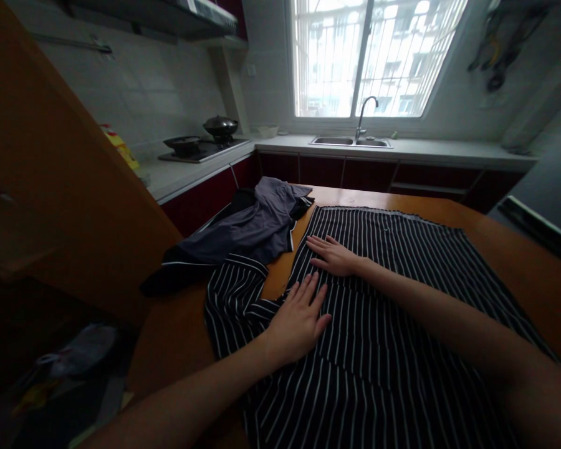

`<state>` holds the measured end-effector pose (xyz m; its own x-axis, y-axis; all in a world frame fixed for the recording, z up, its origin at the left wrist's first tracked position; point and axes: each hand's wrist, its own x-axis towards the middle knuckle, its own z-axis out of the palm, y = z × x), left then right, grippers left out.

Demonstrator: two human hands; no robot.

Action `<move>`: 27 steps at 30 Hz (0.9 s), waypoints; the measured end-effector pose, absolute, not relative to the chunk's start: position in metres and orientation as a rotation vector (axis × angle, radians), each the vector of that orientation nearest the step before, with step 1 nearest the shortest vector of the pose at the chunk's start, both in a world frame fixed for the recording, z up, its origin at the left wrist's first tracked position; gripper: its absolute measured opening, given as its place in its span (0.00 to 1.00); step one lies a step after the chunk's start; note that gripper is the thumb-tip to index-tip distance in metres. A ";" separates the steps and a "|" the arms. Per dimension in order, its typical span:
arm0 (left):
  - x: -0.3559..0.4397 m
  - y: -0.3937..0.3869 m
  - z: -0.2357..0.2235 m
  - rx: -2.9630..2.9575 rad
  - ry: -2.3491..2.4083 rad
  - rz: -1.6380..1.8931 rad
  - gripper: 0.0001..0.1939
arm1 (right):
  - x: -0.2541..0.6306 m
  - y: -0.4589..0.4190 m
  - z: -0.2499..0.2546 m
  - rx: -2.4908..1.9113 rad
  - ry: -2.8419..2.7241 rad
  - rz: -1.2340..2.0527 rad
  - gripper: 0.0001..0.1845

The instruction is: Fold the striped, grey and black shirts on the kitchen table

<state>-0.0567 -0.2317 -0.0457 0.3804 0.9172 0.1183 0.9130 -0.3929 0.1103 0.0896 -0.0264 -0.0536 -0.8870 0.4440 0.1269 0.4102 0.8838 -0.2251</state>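
A black shirt with white stripes (393,324) lies spread over the wooden table, one sleeve (234,293) bent out to the left. My left hand (297,321) rests flat on it near the base of that sleeve, fingers spread and pointing away from me. Farther up, my right hand (334,255) lies palm down on the cloth close to the shirt's left edge, its fingers stretched out to the left. Neither hand grips the cloth. Beyond the sleeve is a heap of grey and black clothes (252,224).
Bare wood of the table (518,268) shows to the right of the shirt. Behind it run a counter with a double sink (334,141) and a stove (210,149) with a wok (220,126) on it. An orange-brown panel (75,168) stands at left.
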 end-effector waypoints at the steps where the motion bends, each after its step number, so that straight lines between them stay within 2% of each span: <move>1: -0.057 -0.232 -0.045 2.596 1.704 0.250 0.31 | 0.089 -0.015 -0.054 -0.724 -2.865 0.267 0.38; 5: -0.055 -0.233 -0.045 2.601 1.695 0.254 0.31 | 0.079 0.035 -0.053 -1.001 -2.798 0.205 0.38; 10: -0.052 -0.235 -0.045 2.517 1.825 0.207 0.36 | 0.069 0.067 -0.055 -1.223 -2.681 0.169 0.35; 16: -0.054 -0.233 -0.041 2.557 1.768 0.193 0.35 | 0.068 0.047 -0.045 -1.339 -2.494 -0.001 0.30; 20: -0.054 -0.232 -0.039 2.546 1.759 0.200 0.35 | 0.065 0.017 -0.034 -1.195 -2.463 -0.153 0.28; 24: -0.053 -0.233 -0.037 2.531 1.739 0.225 0.34 | 0.063 -0.029 -0.036 -1.236 -2.411 0.020 0.27; 27: -0.058 -0.230 -0.033 2.538 1.700 0.295 0.30 | 0.070 -0.065 -0.045 -1.300 -2.448 0.236 0.31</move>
<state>-0.0578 -0.2295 -0.0328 0.3685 0.9220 0.1185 0.9081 -0.3843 0.1665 0.0703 -0.0649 -0.0446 -0.5135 0.8258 0.2331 0.7662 0.5636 -0.3088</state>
